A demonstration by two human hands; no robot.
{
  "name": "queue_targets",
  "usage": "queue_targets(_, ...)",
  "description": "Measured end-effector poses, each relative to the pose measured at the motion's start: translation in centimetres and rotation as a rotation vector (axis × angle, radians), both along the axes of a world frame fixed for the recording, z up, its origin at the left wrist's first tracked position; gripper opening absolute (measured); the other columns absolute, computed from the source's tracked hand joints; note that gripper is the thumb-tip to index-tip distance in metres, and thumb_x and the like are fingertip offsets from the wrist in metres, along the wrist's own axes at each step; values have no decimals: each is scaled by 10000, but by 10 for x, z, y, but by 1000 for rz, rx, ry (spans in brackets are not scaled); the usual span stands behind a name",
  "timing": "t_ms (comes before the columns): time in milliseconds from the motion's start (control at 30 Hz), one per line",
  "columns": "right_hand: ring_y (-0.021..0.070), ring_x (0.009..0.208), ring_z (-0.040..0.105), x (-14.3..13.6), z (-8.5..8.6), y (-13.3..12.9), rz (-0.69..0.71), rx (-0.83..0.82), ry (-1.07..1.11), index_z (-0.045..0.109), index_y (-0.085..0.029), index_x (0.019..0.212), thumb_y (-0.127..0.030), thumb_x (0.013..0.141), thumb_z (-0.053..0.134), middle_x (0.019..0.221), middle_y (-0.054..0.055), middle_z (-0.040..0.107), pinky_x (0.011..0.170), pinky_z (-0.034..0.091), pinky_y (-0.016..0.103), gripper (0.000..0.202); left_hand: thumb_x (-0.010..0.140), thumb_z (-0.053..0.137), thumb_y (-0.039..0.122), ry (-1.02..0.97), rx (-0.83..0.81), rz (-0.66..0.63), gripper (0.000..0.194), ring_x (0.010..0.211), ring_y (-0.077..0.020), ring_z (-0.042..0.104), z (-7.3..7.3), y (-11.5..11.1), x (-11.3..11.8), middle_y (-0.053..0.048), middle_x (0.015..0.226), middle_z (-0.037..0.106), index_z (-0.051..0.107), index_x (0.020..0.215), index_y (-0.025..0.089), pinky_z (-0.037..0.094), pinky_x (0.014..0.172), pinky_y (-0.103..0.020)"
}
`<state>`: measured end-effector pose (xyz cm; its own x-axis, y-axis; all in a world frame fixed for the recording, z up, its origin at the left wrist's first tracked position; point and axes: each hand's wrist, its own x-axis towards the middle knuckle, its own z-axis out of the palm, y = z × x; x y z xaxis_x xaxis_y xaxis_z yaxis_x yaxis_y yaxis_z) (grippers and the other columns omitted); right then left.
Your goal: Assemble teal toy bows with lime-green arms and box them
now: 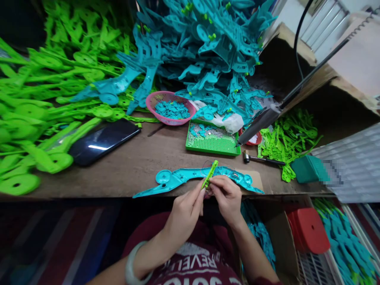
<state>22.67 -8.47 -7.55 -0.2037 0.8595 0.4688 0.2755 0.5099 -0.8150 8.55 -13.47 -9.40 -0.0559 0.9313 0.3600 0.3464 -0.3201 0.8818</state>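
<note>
My left hand (185, 211) pinches a small narrow green plastic piece (210, 174), which slants upward just above the table's front edge. Close beside it, my right hand (228, 198) has its thumb and forefinger pressed together at the lower part of the same piece. Thin wires show around the fingertips; where they end is hidden. Behind both hands a long curved blue plastic part (178, 178) lies on the brown table (124, 174), with a small dark component in its right half.
A green tray (212, 148) of screws, a pink basket (170, 120) of blue pieces and a hanging electric screwdriver (259, 126) stand beyond. A black phone (105, 140) lies left, a hammer-like tool (263, 159) right. Green parts (32, 113) and blue parts (208, 51) are heaped behind.
</note>
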Motion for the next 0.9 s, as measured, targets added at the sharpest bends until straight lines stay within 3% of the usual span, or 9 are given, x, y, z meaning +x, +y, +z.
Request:
queue_targets(100, 142, 711, 689, 1, -2, 1, 11, -142, 84, 728, -211, 891, -191, 897, 669, 848, 30, 732, 657, 594, 275, 62, 1038, 419, 238, -74, -74, -24, 371, 426, -90, 526, 3, 0, -1, 76, 496, 543, 643, 1317, 137, 485, 531, -194)
queue_targets(267, 162, 800, 671, -1, -4, 1, 36, -194, 112, 709, -199, 834, -249, 874, 699, 843, 43, 700, 676, 590, 281, 65, 1032, 420, 239, -80, -111, -35, 340, 421, -91, 509, 5, -2, -4, 68, 499, 550, 695, 1217, 162, 481, 545, -201)
queue_targets(400, 105, 593, 613, -9, -9, -2, 53, -461, 361, 657, -203, 866, -295, 833, 752, 828, 0, 651, 525, 549, 233, 137, 1028, 417, 259, -32, -83, -17, 348, 447, -108, 534, 5, -4, -5, 61, 519, 551, 673, 1237, 149, 481, 552, -217)
queue_targets(500, 74, 520, 546, -12, -10, -1, 132, -654, 507, 652, -215, 955, -337, 793, 790, 770, -36, 615, 486, 505, 206, 246, 1025, 418, 277, -14, -75, -6, 322, 423, -111, 512, 6, -5, -6, 68, 491, 519, 691, 1140, 152, 476, 547, -233)
queue_targets(700, 95, 638, 534, 0, -2, 13, 272, -795, 398, 715, -178, 815, -411, 680, 865, 831, 21, 655, 513, 457, 200, 308, 1035, 389, 317, -172, -190, -151, 326, 358, -83, 468, 14, -6, -8, 91, 443, 494, 669, 959, 170, 425, 480, -214)
queue_targets(900, 82, 561, 501, -2, 2, 18, 351, -885, 520, 716, -167, 727, -517, 607, 884, 782, 37, 676, 494, 449, 214, 407, 1033, 401, 383, -301, -298, -220, 365, 343, -74, 418, 22, -2, -8, 95, 413, 460, 647, 860, 176, 376, 434, -205)
